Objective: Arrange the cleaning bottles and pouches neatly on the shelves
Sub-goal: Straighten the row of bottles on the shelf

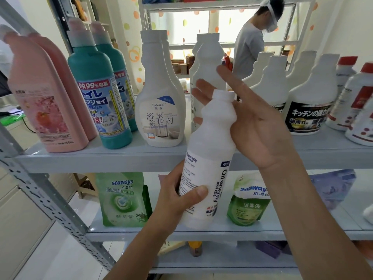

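Note:
A white "Oil enemy" bottle (205,168) is held tilted in front of the grey shelf (101,158). My left hand (177,197) grips its lower body, thumb across the label. Against its neck rests my right hand (256,126), palm toward me and fingers straight. On the upper shelf stand pink bottles (44,98), teal bottles (101,93), white FANSEN bottles (159,98), two plain white bottles (207,63) behind my fingers, and black-labelled white bottles (310,98). Green seaways pouches (123,199) sit on the lower shelf, with another green pouch (248,201) to the right.
Red-capped white bottles (355,98) stand at the upper shelf's right end. A bluish pouch (333,186) lies on the lower shelf at right. Small items sit on the bottom shelf (222,257). Another person (250,45) stands behind the rack. A slotted metal upright (40,188) slants at left.

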A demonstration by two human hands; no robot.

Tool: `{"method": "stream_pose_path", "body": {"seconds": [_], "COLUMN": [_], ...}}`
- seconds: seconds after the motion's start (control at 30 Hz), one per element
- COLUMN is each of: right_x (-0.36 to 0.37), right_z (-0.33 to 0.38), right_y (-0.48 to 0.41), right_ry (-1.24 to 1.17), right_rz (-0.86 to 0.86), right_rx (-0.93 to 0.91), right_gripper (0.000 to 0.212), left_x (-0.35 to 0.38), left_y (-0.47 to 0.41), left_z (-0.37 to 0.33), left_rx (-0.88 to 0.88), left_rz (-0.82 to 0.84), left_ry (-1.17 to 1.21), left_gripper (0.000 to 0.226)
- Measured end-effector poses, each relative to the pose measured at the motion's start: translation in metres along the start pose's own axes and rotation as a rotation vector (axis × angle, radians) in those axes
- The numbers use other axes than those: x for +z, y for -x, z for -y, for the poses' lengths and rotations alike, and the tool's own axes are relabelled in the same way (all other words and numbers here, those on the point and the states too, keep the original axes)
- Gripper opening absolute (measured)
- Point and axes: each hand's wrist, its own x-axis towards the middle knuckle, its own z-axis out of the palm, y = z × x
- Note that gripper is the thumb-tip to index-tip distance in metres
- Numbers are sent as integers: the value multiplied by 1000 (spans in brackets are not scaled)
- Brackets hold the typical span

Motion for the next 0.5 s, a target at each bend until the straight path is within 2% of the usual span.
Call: {"method": "stream_pose_path", "body": {"seconds": [0.03, 0.13, 0.17, 0.27, 0.33, 0.43, 0.5], "right_x": [0, 0, 0, 4, 5, 7, 8], "right_z": [-1, -2, -1, 0, 0, -3, -6], "right_y": [0, 0, 1, 3, 3, 3, 6], "right_ry": [-14, 17, 37, 43, 28, -2, 89], "right_rz": [-6, -93, -90, -40, -91, -177, -260], "right_rx": [-6, -60, -66, -42, -47, -62, -68], "right_gripper": [56, 84, 87, 61, 50, 50, 55], "left_x": [0, 3, 4, 3, 3, 4, 4], "left_y": [0, -1, -1, 1, 2, 3, 3], "left_z": [0, 0, 0, 2, 2, 4, 6], "left_rx": [5, -8, -19, -40, -42, -59, -60], "left_rz": [3, 12, 8, 7, 19, 31, 14], "left_ry": [-6, -4, 6, 34, 34, 48, 54], "left_gripper": [53, 53, 54, 57, 57, 58, 62]}}
